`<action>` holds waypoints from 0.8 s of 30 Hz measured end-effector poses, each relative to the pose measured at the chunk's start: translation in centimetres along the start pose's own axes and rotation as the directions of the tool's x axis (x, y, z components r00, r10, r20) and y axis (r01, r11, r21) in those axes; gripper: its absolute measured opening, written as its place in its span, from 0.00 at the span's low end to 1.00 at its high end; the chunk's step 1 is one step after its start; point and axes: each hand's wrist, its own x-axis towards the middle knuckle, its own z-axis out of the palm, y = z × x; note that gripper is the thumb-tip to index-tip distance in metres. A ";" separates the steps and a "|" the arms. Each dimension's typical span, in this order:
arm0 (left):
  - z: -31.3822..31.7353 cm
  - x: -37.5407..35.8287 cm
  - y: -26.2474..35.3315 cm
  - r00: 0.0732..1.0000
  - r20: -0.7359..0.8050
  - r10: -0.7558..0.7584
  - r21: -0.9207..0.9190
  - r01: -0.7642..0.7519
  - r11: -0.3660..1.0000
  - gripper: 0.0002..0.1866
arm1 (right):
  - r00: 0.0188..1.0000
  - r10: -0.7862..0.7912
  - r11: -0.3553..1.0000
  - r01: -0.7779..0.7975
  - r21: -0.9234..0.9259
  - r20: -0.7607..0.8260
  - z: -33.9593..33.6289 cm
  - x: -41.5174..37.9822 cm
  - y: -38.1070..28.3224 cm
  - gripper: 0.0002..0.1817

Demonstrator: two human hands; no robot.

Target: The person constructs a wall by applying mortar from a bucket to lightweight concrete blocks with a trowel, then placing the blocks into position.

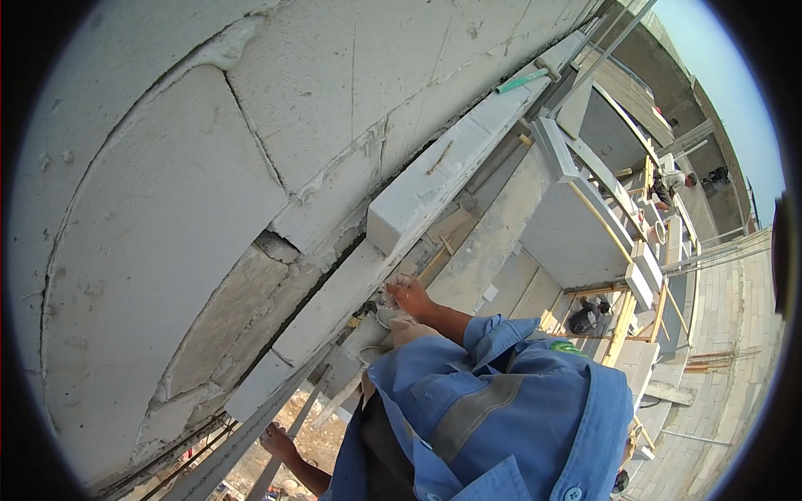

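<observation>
My right hand (408, 294) is beside the outer edge of a row of pale blocks (330, 305), its fingers bent inward; whatever they hold is too small to make out. Below it sits clutter with rounded, pale container rims, partly covered by my blue jacket. At the lower left, my left hand (277, 438) is close to a grey metal pole (266, 476) with its fingers curled, and its contents are hidden. Farther along the ledge, a larger white block (451, 171) lies on the row. A green-handled hammer (525, 80) rests at the far end.
A block wall (167, 184) with cracked mortar joints fills the left side. Grey planks (493, 225) and upright panels (568, 238) stand to the right, among timber strips. Another person (668, 184) is far off at the right. The ground shows far below at the lower left.
</observation>
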 end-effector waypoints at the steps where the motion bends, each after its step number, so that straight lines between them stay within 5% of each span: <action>1: -0.2 0.1 0.2 1.000 0.018 -0.012 0.010 0.012 1.000 0.22 | 0.998 0.066 0.997 -0.066 0.044 -0.001 0.4 -0.1 -0.3 0.07; 6: -0.5 0.2 0.3 0.998 0.053 -0.032 -0.025 0.033 0.999 0.21 | 0.983 0.173 0.976 -0.178 0.124 0.055 1.6 0.4 -1.8 0.09; 15: -0.7 0.4 -0.9 0.994 0.076 -0.083 0.012 0.082 0.997 0.22 | 0.989 0.106 0.993 -0.111 0.044 0.105 2.1 0.4 -1.5 0.09; 18: -0.8 0.7 -1.2 0.994 0.060 -0.092 0.014 0.092 0.996 0.23 | 0.972 0.235 0.967 -0.232 0.105 -0.008 2.5 0.5 -2.0 0.08; 24: -0.2 0.9 -2.6 0.998 -0.060 -0.035 0.000 0.036 0.999 0.21 | 0.994 0.103 0.985 -0.097 0.143 -0.033 2.4 0.8 -1.8 0.08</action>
